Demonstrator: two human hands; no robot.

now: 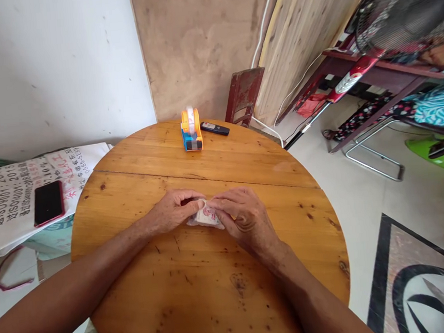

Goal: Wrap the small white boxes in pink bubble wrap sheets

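Observation:
A small white packet with pink print [205, 218], in what looks like clear plastic wrap, rests on the round wooden table [169, 274]. My left hand [175, 209] grips its left end, the thumb lying along the top and the fingers behind. From the other side, my right hand [245, 216] pinches the packet's upper right edge with thumb and fingers, which cover part of it. Beyond both hands, an orange and blue tape dispenser [187, 137] with a roll of clear tape stands near the far edge.
A black remote control [215, 129] lies beside the dispenser. Left of the table, a phone [49, 203] lies on a printed white sack [9, 180]. A wooden chair [243, 94] stands behind the table. At right are a fan [406, 10] and a seated person [437, 98] at a desk.

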